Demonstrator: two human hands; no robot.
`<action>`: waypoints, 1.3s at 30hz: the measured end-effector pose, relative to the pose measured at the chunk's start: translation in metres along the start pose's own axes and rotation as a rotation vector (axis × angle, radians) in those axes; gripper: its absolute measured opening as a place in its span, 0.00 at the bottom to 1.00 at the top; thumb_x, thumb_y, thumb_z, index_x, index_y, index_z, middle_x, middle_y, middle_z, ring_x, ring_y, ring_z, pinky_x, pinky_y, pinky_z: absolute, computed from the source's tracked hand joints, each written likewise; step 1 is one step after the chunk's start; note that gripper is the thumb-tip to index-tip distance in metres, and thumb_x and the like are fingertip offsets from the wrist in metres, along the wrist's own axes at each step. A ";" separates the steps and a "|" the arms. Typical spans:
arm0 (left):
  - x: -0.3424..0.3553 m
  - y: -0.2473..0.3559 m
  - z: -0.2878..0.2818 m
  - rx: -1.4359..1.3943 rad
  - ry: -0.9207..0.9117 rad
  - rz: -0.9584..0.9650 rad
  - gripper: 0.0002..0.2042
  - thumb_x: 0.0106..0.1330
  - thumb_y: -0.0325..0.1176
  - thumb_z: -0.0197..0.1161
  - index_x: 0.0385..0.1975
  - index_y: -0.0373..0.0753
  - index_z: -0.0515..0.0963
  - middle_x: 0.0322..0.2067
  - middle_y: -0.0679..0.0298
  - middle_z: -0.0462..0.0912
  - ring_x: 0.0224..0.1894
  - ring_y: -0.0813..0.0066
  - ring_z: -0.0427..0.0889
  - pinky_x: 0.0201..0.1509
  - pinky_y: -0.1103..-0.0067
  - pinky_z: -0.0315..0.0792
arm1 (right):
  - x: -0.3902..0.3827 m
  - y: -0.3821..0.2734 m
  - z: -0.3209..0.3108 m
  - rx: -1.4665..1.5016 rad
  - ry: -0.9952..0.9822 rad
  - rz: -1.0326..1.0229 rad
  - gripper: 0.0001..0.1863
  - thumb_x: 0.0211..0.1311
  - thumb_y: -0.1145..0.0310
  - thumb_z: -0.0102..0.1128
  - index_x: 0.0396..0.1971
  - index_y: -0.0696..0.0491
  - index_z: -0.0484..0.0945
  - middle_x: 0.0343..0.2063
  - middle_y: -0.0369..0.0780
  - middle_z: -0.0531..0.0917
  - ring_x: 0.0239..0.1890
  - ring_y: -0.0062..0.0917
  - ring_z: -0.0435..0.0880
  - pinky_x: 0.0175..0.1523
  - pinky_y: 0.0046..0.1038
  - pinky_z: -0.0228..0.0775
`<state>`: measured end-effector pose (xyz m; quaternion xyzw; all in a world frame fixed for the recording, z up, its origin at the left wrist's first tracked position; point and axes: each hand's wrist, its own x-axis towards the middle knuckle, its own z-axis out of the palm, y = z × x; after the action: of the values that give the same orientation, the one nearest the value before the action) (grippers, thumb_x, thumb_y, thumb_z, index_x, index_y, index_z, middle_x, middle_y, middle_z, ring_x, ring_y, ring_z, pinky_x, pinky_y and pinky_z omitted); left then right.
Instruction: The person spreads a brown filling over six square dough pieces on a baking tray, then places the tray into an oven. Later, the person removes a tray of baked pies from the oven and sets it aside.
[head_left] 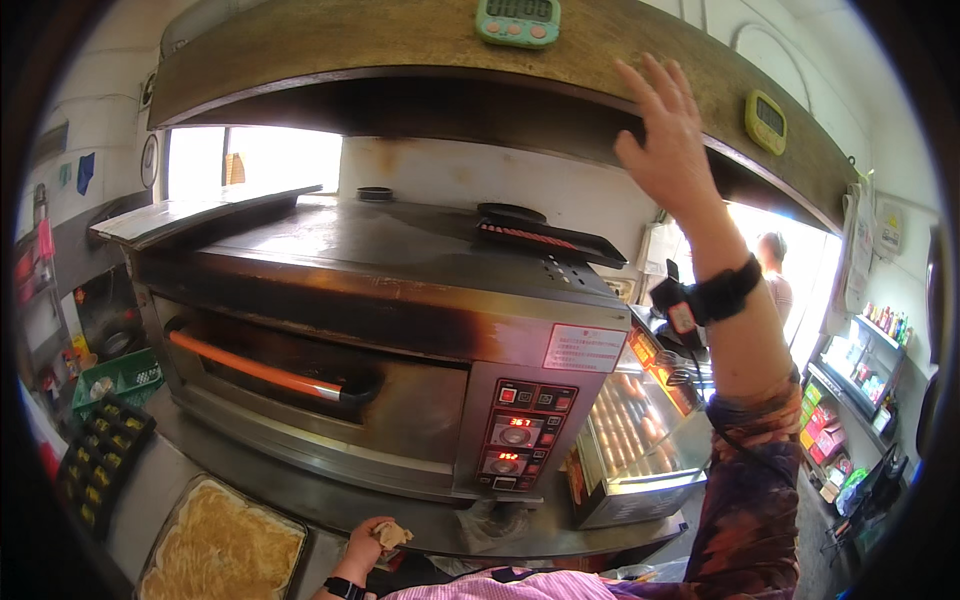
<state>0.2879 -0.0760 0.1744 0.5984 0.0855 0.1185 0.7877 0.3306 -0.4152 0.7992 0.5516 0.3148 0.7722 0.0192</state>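
Note:
My right hand (662,140) is raised in front of the brown hood edge (400,45), its fingers stretched and apart, holding nothing. It is between a green digital timer (517,22) and a yellow digital timer (766,122), both on the hood front. Low down, my left hand (362,545) is closed around a crumpled tan piece (392,535); whether it is cloth or food I cannot tell. That hand is near a tray of pale browned flat bake (225,550). Behind both hands stands a deck oven (320,330), door closed, with an orange handle (255,365).
Left of the tray lies a dark moulded pan (100,460) with yellow bits, beside a green basket (118,383). A black tray (555,242) rests on the oven top. Right of the oven stands a glass display case (640,430). Another person (775,265) is in the background.

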 end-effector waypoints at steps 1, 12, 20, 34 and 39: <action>-0.002 -0.001 -0.001 0.019 -0.012 0.011 0.14 0.63 0.17 0.54 0.46 0.38 0.78 0.38 0.59 0.83 0.27 0.73 0.81 0.22 0.82 0.72 | 0.008 -0.014 0.007 0.034 0.011 -0.029 0.37 0.49 0.71 0.56 0.65 0.40 0.64 0.66 0.50 0.62 0.71 0.50 0.51 0.72 0.49 0.43; -0.011 -0.016 -0.028 -0.023 0.000 0.001 0.11 0.67 0.26 0.54 0.46 0.38 0.79 0.37 0.62 0.84 0.34 0.75 0.82 0.34 0.80 0.76 | 0.049 -0.060 0.040 0.041 -0.005 0.098 0.36 0.49 0.71 0.57 0.64 0.41 0.66 0.67 0.50 0.60 0.71 0.51 0.48 0.73 0.49 0.43; 0.015 -0.024 -0.019 0.258 0.047 0.011 0.09 0.63 0.26 0.58 0.40 0.32 0.81 0.30 0.61 0.83 0.27 0.75 0.81 0.27 0.79 0.73 | -0.046 -0.067 0.000 0.463 0.086 0.089 0.30 0.46 0.77 0.55 0.56 0.52 0.72 0.57 0.51 0.73 0.66 0.51 0.62 0.69 0.44 0.55; 0.110 -0.082 0.010 0.893 0.315 0.376 0.07 0.50 0.27 0.63 0.26 0.34 0.74 0.28 0.50 0.79 0.33 0.48 0.78 0.39 0.64 0.73 | -0.377 -0.058 -0.114 0.440 -0.272 0.859 0.24 0.48 0.82 0.54 0.50 0.56 0.75 0.51 0.46 0.78 0.62 0.36 0.71 0.65 0.35 0.60; 0.128 -0.099 0.008 1.200 0.221 0.256 0.21 0.50 0.37 0.65 0.44 0.33 0.76 0.40 0.49 0.80 0.46 0.46 0.76 0.51 0.63 0.71 | -0.465 -0.067 -0.152 0.449 -0.548 0.914 0.25 0.46 0.82 0.54 0.49 0.56 0.76 0.50 0.46 0.79 0.58 0.38 0.75 0.63 0.35 0.64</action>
<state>0.4213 -0.0717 0.0827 0.9265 0.1458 0.2044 0.2801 0.3599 -0.6077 0.3451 0.8021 0.1840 0.4452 -0.3530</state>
